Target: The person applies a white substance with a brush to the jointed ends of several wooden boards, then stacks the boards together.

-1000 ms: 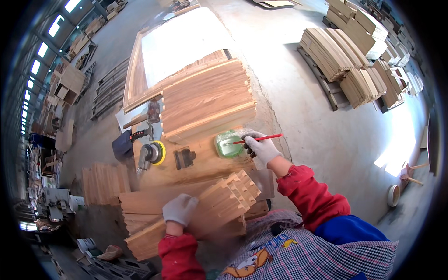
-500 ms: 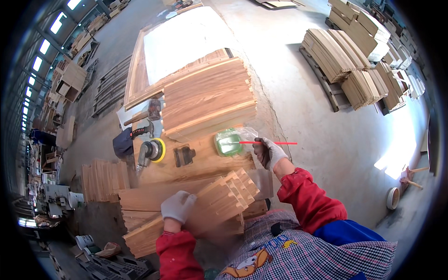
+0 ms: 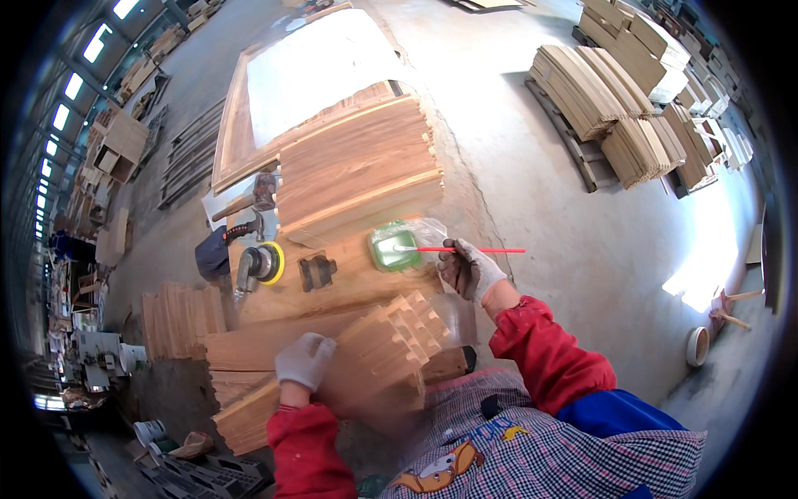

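Red-handled brush, gripped by the gloved right hand, has levelled out at the green tub, right of the sander, probably loading; left hand on near boards, grip unclear.

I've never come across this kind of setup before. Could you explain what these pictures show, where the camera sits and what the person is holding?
There is no machine here: a person works by hand, wearing gloves. The view comes from a wide fisheye camera on the person's head, looking down, so straight edges bend toward the rim.

The left hand rests against notched wooden boards. The right hand holds a red-handled brush, its pale tip at a green tub with something white inside.

On the wooden work surface ahead lie a sander with a yellow-edged disc, a hammer, a mallet and a large stack of panels.
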Demonstrator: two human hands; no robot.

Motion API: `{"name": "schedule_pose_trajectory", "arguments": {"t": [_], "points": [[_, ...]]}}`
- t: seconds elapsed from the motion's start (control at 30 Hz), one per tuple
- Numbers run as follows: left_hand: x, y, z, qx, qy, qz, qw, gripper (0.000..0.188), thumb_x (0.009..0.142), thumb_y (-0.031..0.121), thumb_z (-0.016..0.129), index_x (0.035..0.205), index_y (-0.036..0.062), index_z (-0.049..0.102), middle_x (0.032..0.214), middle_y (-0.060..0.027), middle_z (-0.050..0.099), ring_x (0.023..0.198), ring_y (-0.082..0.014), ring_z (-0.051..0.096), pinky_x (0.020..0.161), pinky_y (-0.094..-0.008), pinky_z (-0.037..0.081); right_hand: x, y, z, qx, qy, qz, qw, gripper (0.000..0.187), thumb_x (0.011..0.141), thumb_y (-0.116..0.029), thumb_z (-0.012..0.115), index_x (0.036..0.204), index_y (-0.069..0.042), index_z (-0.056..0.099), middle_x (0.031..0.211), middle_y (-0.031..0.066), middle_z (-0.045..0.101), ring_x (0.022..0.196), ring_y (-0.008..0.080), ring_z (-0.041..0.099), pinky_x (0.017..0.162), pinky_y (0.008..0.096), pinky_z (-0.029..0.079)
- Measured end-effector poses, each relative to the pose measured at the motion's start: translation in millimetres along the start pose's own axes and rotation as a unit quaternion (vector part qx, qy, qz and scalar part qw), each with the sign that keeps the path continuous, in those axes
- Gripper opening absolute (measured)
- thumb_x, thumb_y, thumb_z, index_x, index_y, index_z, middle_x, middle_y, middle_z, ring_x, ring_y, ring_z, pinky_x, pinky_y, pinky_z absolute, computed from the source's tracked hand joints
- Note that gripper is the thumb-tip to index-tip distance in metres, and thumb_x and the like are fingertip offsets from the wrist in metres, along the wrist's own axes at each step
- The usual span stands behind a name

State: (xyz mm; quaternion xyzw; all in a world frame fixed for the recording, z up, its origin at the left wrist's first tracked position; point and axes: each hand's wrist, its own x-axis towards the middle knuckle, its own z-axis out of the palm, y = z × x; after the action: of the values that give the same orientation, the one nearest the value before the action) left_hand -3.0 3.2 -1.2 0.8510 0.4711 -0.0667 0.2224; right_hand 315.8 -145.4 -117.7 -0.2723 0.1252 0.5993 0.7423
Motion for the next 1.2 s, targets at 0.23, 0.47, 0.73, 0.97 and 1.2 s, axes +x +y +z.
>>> {"name": "schedule_pose_trajectory", "arguments": {"t": [0.23, 0.47, 0.73, 0.97, 1.2], "points": [[-1.9, -2.9, 2.1, 0.008, 0.017, 0.007, 1.0, 0.032, 0.086, 0.043, 0.057, 0.09, 0.0133, 0.07, 0.086, -0.0123, 0.069, 0.083, -0.0329, 0.066, 0.073, -0.0411, 0.051, -78.8, -30.0, 28.3, -0.172, -0.082, -0.019, 0.981, 0.024, 0.097, -0.027, 0.052, 0.101, -0.005, 0.061, 0.081, 0.0052, 0.062, 0.07, 0.0165, 0.06, 0.062, 0.03, 0.05], [-0.9, 1.0, 0.5, 0.013, -0.009, 0.002, 1.0, 0.039, 0.089, 0.048, 0.05, 0.095, 0.0138, 0.069, 0.093, -0.0127, 0.069, 0.09, -0.0341, 0.064, 0.079, -0.043, 0.049, -74.4, -15.1, 13.8, -0.27, 0.01, -0.076, 0.96, 0.028, 0.097, -0.03, 0.052, 0.097, -0.003, 0.06, 0.073, 0.0067, 0.06, 0.059, 0.0163, 0.057, 0.054, 0.0287, 0.047], [0.2, -4.1, 2.5, 0.013, -0.014, -0.003, 1.0, 0.042, 0.088, 0.049, 0.049, 0.096, 0.0123, 0.068, 0.096, -0.0141, 0.068, 0.093, -0.0356, 0.063, 0.08, -0.0432, 0.048, -53.9, -10.8, 14.8, -0.339, 0.02, -0.102, 0.935, 0.028, 0.098, -0.029, 0.051, 0.095, -0.003, 0.06, 0.069, 0.0054, 0.057, 0.056, 0.0138, 0.054, 0.052, 0.0262, 0.045], [0.4, 0.2, -0.4, 0.015, -0.02, -0.009, 1.0, 0.041, 0.088, 0.048, 0.05, 0.095, 0.0123, 0.068, 0.096, -0.0137, 0.068, 0.092, -0.0352, 0.063, 0.08, -0.0435, 0.048, -46.9, -15.3, 36.2, -0.478, -0.038, -0.132, 0.867, 0.027, 0.098, -0.028, 0.049, 0.09, -0.004, 0.057, 0.067, 0.0021, 0.054, 0.056, 0.0098, 0.051, 0.051, 0.0249, 0.043], [-1.1, 1.9, -2.4, 0.006, -0.019, -0.002, 1.0, 0.04, 0.088, 0.047, 0.05, 0.095, 0.0127, 0.069, 0.095, -0.0136, 0.068, 0.092, -0.0346, 0.063, 0.08, -0.0431, 0.048, -46.5, -14.3, 44.9, -0.521, -0.038, -0.158, 0.838, 0.026, 0.098, -0.026, 0.048, 0.088, -0.004, 0.056, 0.066, 0.0009, 0.052, 0.057, 0.0095, 0.049, 0.052, 0.0248, 0.041]]}}
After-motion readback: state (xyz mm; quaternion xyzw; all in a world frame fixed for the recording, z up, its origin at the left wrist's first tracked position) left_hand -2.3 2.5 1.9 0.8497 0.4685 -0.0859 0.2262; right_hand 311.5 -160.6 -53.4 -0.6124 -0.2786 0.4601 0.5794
